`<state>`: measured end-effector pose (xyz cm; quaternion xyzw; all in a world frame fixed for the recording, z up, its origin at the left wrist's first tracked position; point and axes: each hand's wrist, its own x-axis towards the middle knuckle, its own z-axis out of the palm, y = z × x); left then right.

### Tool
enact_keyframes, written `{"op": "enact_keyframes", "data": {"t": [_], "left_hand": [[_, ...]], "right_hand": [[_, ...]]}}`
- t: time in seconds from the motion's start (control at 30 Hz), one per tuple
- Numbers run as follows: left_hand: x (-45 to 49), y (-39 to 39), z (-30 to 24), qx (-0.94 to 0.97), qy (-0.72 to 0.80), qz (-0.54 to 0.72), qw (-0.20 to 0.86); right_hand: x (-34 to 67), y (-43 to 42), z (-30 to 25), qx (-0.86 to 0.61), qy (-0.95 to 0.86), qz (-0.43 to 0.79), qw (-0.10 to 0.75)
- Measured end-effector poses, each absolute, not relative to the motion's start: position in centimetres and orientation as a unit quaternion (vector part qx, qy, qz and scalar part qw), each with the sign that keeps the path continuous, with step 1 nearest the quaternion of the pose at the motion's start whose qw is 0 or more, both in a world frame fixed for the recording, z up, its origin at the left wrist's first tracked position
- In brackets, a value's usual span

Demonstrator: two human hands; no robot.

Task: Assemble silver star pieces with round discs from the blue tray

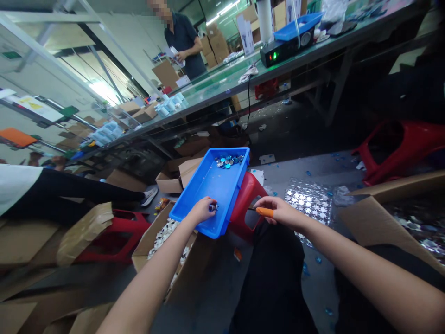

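Note:
My left hand (202, 208) is closed in a pinch on a small shiny round piece, over the near end of a blue plastic tray (208, 185). The tray rests tilted on a red stool (248, 197), and a heap of small blue and silver round pieces (228, 161) lies at its far end. My right hand (278, 211) hovers just right of the stool with curled fingers; an orange cot covers one finger, and a thin tool seems pinched in it. A clear sheet studded with shiny pieces (309, 199) lies on the floor beyond that hand.
An open cardboard box of white round parts (163, 236) sits under the tray's near corner. A large cardboard box (399, 218) stands at right, another red stool (392, 148) behind it. A seated person's legs (69, 190) stretch in from the left. Another person stands at the long bench (222, 83).

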<state>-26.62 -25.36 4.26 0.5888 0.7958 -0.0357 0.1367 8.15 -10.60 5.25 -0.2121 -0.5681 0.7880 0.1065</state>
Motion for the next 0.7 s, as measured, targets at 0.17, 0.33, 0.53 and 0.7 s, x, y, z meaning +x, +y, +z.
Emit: {"op": "enact_keyframes", "data": {"t": [0.17, 0.33, 0.53, 0.7], "left_hand": [[-25.2, -25.0, 4.0, 0.564, 0.816, -0.034, 0.120], [-23.6, -24.3, 5.2, 0.520, 0.851, 0.019, 0.077], [-18.2, -22.3, 10.9, 0.525, 0.832, 0.174, 0.031], [-8.9, -20.1, 16.1, 0.628, 0.694, 0.338, 0.098]], "right_hand": [[8.2, -10.4, 5.5, -0.218, -0.565, 0.788, 0.111], [8.4, -10.2, 5.9, -0.228, -0.563, 0.785, 0.119], [8.2, -10.1, 5.4, -0.229, -0.547, 0.792, 0.148], [8.6, -9.8, 6.5, -0.145, -0.434, 0.868, 0.190]]}}
